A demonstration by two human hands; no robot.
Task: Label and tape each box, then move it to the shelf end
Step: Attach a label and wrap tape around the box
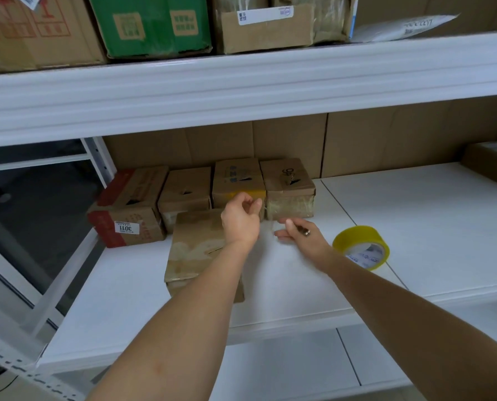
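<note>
A white shelf (299, 290) is seen across the middle of the frame. A brown box (195, 250) is set near the front of it, a little left of the middle. Four more boxes are lined up behind it along the back. The first, at the left, is a box with red edges (128, 206) and a white sticker. Next to it a small plain box (185, 192) is seen, then a box with a yellow strip (237, 180), then a box with black writing (287, 186) on top.

The left hand (240, 218) is held up over the back right corner of the front box. Its fingers are curled in, with the thumb and fingertips brought close together, as if something thin is pinched. What is pinched, if anything, cannot be told. The right hand (299, 233) is laid low on the shelf just right of the front box. Its fingers are partly bent and a ring is worn on one. It cannot be told if anything is held in it.

A roll of yellow tape (361, 247) is stood on the shelf, to the right of the right hand and apart from it.

At the top of the frame an upper shelf (241, 82) is seen. A green box (151, 24) and more brown boxes are kept on it.
</note>
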